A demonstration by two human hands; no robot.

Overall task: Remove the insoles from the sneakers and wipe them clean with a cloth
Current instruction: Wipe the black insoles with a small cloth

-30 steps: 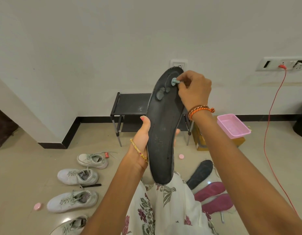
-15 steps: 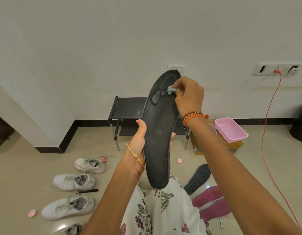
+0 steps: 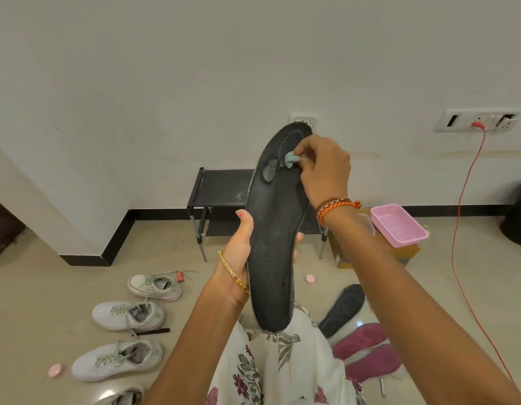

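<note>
Low in the frame, white sneakers [image 3: 127, 315] lie on the floor at left and loose insoles [image 3: 367, 350] at right. At centre the left hand [image 3: 238, 252] grips an upright black insole [image 3: 275, 229], fingers curled round its edges. Near its top, the right hand [image 3: 323, 171] has fingers pinched together on a small teal cloth [image 3: 290, 160] touching the insole.

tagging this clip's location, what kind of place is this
Most likely a room in a home, perhaps an entryway. A low black metal shoe rack stands against the white wall, white lace-up sneakers lie on the beige tiled floor, and a white wall switchboard has a red cable plugged in.
</note>
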